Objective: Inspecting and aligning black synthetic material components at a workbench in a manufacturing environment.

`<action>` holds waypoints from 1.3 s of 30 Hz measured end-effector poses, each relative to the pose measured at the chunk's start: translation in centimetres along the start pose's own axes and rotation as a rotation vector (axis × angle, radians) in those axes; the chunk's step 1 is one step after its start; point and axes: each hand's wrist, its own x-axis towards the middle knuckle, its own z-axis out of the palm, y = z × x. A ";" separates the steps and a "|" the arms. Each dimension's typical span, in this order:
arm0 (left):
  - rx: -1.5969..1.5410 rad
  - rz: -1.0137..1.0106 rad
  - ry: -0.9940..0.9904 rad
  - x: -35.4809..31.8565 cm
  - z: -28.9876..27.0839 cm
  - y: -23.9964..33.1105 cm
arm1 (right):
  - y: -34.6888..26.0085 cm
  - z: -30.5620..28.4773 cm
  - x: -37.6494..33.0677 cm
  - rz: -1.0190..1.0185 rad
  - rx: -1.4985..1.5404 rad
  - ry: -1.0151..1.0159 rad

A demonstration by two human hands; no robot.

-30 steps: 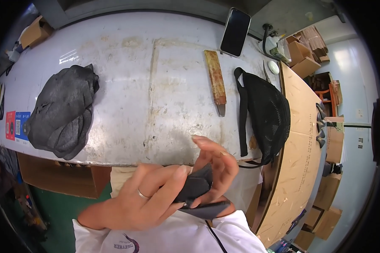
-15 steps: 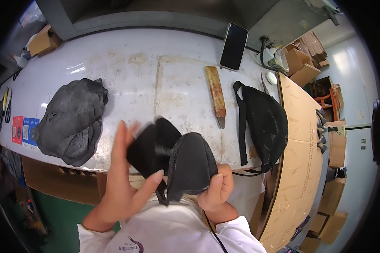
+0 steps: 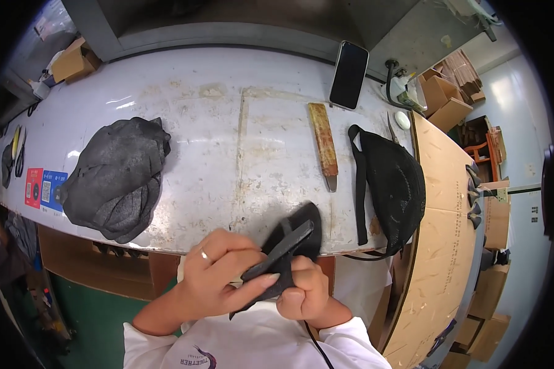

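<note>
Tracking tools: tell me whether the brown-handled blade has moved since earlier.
No: the brown-handled blade keeps its place right of the stained line on the tabletop.

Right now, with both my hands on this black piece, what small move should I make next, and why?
I'd probably steady the black piece with your right hand and tilt it slightly with your left hand to show a broader face. Both hands grip it, a narrow edge faces the camera, and your hands cover part of its near end.
</note>
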 end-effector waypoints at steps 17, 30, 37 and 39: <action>0.264 0.224 0.035 0.2 -1.7 3.3 | -1.0 -0.7 2.9 0.073 0.255 0.279; -0.991 0.417 0.151 -1.5 -2.0 -0.1 | 0.5 -4.2 1.7 0.137 -0.231 0.288; -0.623 -0.131 0.393 -0.9 -0.9 2.1 | 2.1 -2.0 1.0 -0.274 0.351 0.533; -0.871 -0.228 0.292 -0.2 -1.0 3.2 | 1.5 -1.0 1.8 0.007 0.366 0.737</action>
